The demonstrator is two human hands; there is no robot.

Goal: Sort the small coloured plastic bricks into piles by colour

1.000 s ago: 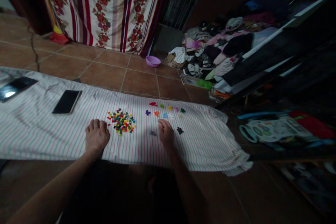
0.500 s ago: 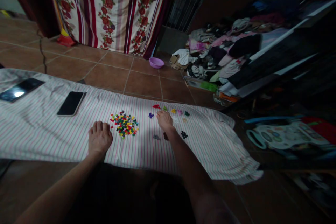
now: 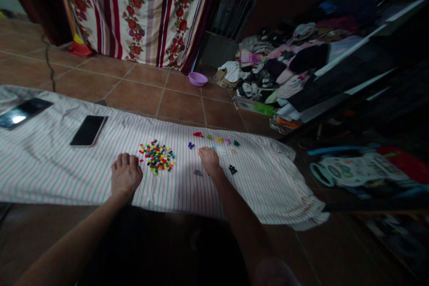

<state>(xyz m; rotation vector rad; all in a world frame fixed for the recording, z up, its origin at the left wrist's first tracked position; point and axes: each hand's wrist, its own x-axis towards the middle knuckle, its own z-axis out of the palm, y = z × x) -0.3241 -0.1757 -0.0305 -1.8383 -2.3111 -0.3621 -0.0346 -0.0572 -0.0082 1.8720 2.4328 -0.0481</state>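
My left hand (image 3: 126, 173) rests palm down on the striped cloth, fingers extended, just left of a mixed heap of tiny coloured cubes (image 3: 157, 157). To the right of that heap, my right hand (image 3: 209, 160) hovers low or touches the cloth with its fingers drawn together; whatever is between them is hidden. Small single-colour groups surround it: red (image 3: 198, 134), light green (image 3: 209, 136), yellow (image 3: 219, 140), pink (image 3: 227, 141), dark green (image 3: 236, 143), purple (image 3: 191, 145), white (image 3: 221, 150), beige (image 3: 233, 151), grey (image 3: 198, 172) and black (image 3: 232, 169). A bit of blue (image 3: 213, 147) shows beside the knuckles.
Two phones, one dark (image 3: 89, 131) and one reflecting light (image 3: 25, 112), lie on the striped cloth (image 3: 161, 196) at left. Beyond are a tiled floor, a purple basin (image 3: 198, 79), a floral curtain (image 3: 150, 13) and piled clothes (image 3: 268, 62).
My right hand has shifted slightly toward me, uncovering the blue bit and covering a brown group that showed under the wrist. My left hand stays in place; the whole view has shifted slightly.
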